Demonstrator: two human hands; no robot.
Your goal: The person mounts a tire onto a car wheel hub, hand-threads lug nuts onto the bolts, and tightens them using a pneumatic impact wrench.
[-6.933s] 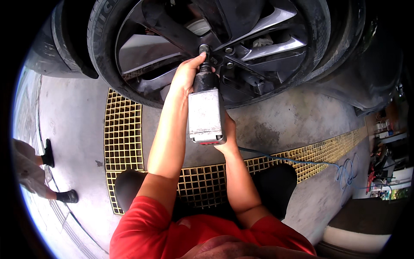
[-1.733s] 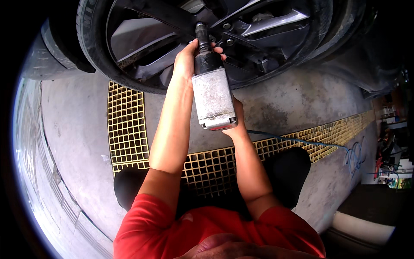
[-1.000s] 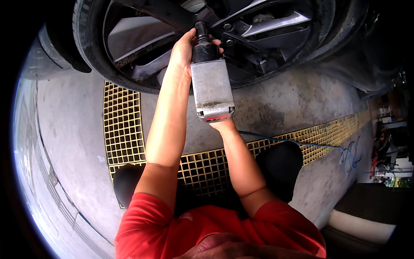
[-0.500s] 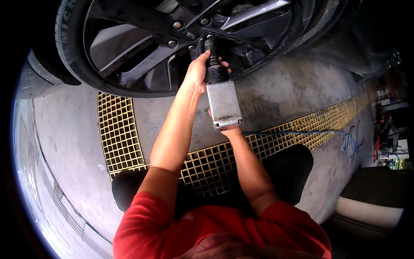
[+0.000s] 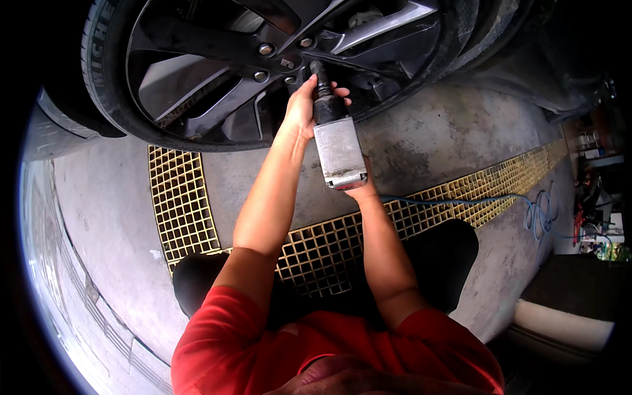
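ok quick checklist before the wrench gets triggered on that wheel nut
1. Socket on a nut: cannot tell; the impact wrench has its black nose at the hub of the wheel, but the tip is hidden.
2. Left hand steadying the nose: ok, wrapped around it.
3. Right hand on the grip: cannot tell, mostly hidden under the body.
4. Air hose free: ok, it trails loose over the yellow grating.
5. Other nuts seated: cannot tell.

Dull grey metal impact wrench point(image 5: 339, 150) (scuffed), glossy alloy wheel point(image 5: 217, 72), rough concrete floor point(image 5: 434, 138).
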